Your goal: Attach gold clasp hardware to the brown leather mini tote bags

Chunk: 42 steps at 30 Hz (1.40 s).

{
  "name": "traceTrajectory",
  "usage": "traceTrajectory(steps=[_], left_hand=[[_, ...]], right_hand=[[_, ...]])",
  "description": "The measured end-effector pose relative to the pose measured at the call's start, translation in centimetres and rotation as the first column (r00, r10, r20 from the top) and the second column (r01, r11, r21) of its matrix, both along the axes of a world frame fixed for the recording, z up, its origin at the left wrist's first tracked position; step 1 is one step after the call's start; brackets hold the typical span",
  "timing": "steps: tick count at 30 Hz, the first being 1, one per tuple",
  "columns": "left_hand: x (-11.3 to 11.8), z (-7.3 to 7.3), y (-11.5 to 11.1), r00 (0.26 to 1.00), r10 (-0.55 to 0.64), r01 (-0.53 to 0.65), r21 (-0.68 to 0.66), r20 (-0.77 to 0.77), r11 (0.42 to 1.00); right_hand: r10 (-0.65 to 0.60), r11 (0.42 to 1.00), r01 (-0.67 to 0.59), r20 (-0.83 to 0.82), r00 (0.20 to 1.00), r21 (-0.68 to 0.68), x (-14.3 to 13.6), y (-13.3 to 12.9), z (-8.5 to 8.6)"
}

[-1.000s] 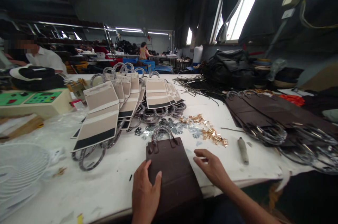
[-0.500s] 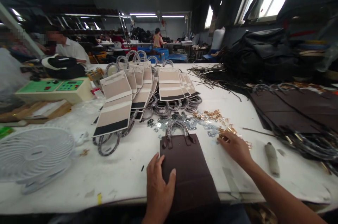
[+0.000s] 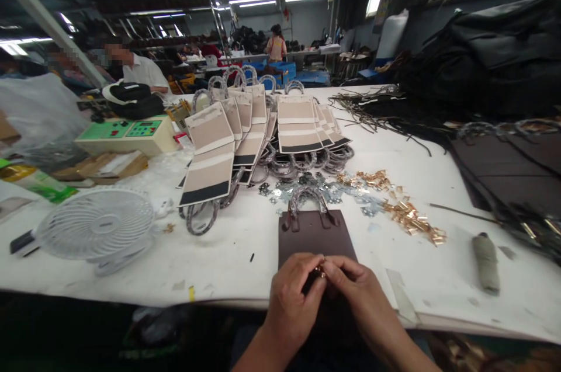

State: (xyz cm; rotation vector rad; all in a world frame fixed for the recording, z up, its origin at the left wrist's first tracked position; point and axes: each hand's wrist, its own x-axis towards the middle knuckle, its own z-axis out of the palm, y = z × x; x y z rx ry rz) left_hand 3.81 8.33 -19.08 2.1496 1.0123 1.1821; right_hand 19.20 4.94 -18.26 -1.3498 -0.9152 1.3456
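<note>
Here, left hand (image 3: pixel 291 299), right hand (image 3: pixel 362 290) pinch tiny, shiny gold fitting (image 3: pixel 322 270), partly hidden.

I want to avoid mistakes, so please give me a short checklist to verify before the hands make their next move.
1. Small gold-coloured piece at the fingertips of the left hand and right hand: ok.
2. Which way that piece is turned: cannot tell; it is small and partly covered.
3. Brown panel below the hands, its handle at the far end: ok.
4. Clear view of the panel's near part: not ok; the hands cover much of it.
5. More gold-coloured pieces on the table, right of the panel: ok.
</note>
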Motion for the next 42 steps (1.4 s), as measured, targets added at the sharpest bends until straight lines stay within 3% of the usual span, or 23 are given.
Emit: traceTrajectory(steps=[3, 6, 10, 13, 17, 24, 29, 34, 39, 42], left_hand=[[-0.6, 0.1, 0.1, 1.0, -0.023, 0.023, -0.045, 0.011, 0.999], [-1.0, 0.7, 0.1, 0.998, -0.015, 0.027, -0.213, 0.061, 0.977], [-1.1, 1.4, 0.0, 0.991, -0.025, 0.078, -0.408, 0.134, 0.91], [-1.1, 1.7, 0.0, 0.985, -0.028, 0.111, -0.495, 0.173, 0.862], [-1.2, 1.9, -0.1, 0.984, -0.024, 0.118, -0.544, 0.177, 0.831], [-1.7, 2.3, 0.0, 0.991, -0.051, 0.112, -0.545, 0.126, 0.831], [-1.7, 2.8, 0.0, 0.985, -0.125, 0.169, -0.574, 0.116, 0.801], [-1.4, 2.7, -0.4, 0.984, -0.135, 0.175, -0.544, 0.113, 0.82], [-1.2, 2.6, -0.6, 0.988, -0.116, 0.15, -0.425, 0.105, 0.892], [-1.3, 2.6, -0.6, 0.99, -0.13, 0.143, -0.348, 0.059, 0.927]], right_hand=[[0.05, 0.999, -0.05, 0.066, 0.997, 0.003, 0.5, 0.1, 0.1], [0.047, 0.997, -0.053, 0.126, 0.991, 0.047, 0.9, 0.0, 0.3], [-0.075, 0.972, 0.018, 0.238, 0.968, 0.234, 1.1, 0.0, 0.4], [-0.096, 0.919, -0.041, 0.323, 0.942, 0.393, 1.1, 0.1, 0.3], [-0.136, 0.881, -0.063, 0.378, 0.916, 0.469, 1.0, 0.2, 0.2], [0.073, 0.95, -0.159, 0.305, 0.95, 0.268, 1.7, 0.1, 0.6], [0.172, 0.922, -0.259, 0.297, 0.939, 0.286, 2.7, -0.1, 0.5], [0.185, 0.923, -0.254, 0.246, 0.952, 0.289, 3.1, -0.5, 0.4], [0.161, 0.982, -0.159, -0.013, 0.987, 0.101, 3.6, -0.3, 0.9], [0.183, 0.983, -0.181, -0.075, 0.98, 0.032, 3.6, 0.0, 1.2]])
